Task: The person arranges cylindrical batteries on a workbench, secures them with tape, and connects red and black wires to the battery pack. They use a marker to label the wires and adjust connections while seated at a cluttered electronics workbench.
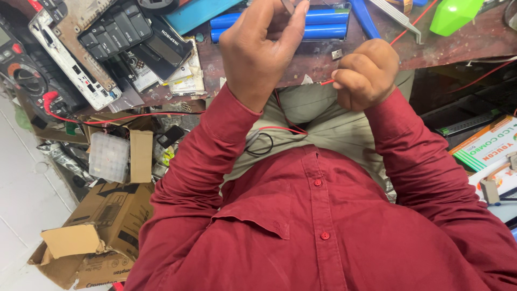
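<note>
From the head camera, looking down, the person wears a red shirt (323, 237) and sits at a worn bench (458, 43).

The left hand (261, 51) is up over the bench edge. Its fingers are curled in and its thumb and first finger pinch a small grey thing (288, 5) at the top of the picture. It is too small to tell what it is.

The right hand (363, 73) is closed in a loose fist just beside the left one, at the bench edge. It pinches the end of a thin red wire (326, 82). The wire runs down between the two hands and loops over the person's lap, next to a black wire (261, 148).

Behind the hands lie blue battery cells (328, 19), side by side on the bench. A small metal bit (337, 54) lies near them. A green thing (452, 15) sits at the far right of the bench.

On the left is a laptop part with black keys (116, 27). Beside it sits a meter (21, 70) with a red lead. Below are a clear plastic box (109, 156) and torn cardboard boxes (97, 231) on the floor. More boxes (487, 145) lie on the right.
</note>
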{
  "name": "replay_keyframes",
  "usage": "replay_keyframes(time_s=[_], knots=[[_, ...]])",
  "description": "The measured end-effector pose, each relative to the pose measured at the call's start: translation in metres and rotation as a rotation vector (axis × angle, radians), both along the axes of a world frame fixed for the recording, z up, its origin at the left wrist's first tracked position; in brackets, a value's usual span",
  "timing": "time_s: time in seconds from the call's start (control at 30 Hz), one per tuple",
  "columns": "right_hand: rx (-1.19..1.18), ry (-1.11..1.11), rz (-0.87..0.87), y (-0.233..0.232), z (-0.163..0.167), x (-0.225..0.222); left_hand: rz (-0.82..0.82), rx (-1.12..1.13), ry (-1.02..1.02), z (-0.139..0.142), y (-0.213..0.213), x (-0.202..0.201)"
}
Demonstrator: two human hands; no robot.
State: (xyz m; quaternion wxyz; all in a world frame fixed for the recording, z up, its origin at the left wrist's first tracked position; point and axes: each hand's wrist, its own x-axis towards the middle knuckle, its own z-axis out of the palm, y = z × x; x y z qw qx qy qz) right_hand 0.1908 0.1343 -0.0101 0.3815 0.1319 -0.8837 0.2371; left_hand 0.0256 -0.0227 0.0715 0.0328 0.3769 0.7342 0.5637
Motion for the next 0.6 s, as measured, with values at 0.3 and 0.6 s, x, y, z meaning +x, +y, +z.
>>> replay_keyframes(time_s=[0.3,0.6], knots=[[0.002,-0.007,-0.008,-0.0004,0.0005,0.0003,0.027,-0.027,0.021,-0.0029,0.0023,-0.0007],[-0.002,-0.009,-0.006,-0.0005,0.0009,0.0007,0.031,-0.045,0.033,-0.002,0.0012,-0.0023]])
